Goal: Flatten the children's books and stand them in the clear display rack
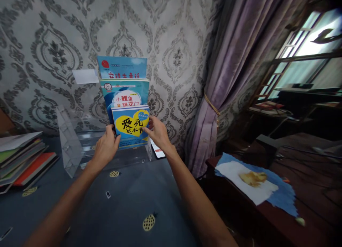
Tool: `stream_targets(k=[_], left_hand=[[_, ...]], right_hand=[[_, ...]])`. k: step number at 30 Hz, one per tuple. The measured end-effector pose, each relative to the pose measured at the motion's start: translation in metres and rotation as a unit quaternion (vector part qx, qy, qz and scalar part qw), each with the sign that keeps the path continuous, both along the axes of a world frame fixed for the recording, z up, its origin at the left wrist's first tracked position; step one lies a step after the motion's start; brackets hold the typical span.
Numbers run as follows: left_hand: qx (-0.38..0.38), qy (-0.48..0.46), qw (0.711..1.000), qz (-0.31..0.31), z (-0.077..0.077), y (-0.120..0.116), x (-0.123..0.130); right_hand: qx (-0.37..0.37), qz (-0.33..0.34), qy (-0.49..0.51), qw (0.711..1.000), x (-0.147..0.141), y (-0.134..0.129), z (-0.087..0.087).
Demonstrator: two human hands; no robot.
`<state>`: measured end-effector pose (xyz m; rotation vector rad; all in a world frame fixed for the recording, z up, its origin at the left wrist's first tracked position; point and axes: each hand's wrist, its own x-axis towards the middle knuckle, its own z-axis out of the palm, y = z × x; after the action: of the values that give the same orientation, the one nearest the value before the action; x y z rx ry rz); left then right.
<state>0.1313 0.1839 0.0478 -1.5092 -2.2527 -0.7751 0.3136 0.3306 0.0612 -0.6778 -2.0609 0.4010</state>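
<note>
A blue book with a yellow heart on its cover point(130, 124) stands upright between my two hands. My left hand point(107, 147) grips its lower left edge, thumb on the front. On the opposite edge, my right hand point(158, 133) pinches it with the thumb over the cover. Behind it rise a teal book with a white oval title point(125, 94) and a taller light-blue book point(124, 67). They are at the right part of a clear acrylic stand point(70, 147); whether the front book touches the stand is hidden.
A stack of books point(24, 161) lies at the left on the blue pineapple-print tablecloth point(128, 211). A phone point(158, 149) lies right of the stand. Patterned wallpaper is behind, with a purple curtain point(213, 90) to the right. A dark side table holds a blue cloth point(285, 193).
</note>
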Motion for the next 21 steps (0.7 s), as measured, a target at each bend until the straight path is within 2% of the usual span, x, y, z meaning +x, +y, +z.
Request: stream_targets(k=[11,16,21], left_hand=[[-0.05,-0.022,0.998,0.021,0.003,0.001,0.018],[-0.054,-0.013,0.998,0.007,0.003,0.002,0.014],[-0.037,0.02,0.998,-0.036,-0.002,-0.01,0.005]], right_hand=[[0.008,-0.037,-0.05,0.998,-0.001,0.0,0.001],[0.01,-0.021,-0.048,0.999,-0.002,0.007,-0.001],[0.018,-0.044,-0.073,0.996,-0.004,0.004,-0.008]])
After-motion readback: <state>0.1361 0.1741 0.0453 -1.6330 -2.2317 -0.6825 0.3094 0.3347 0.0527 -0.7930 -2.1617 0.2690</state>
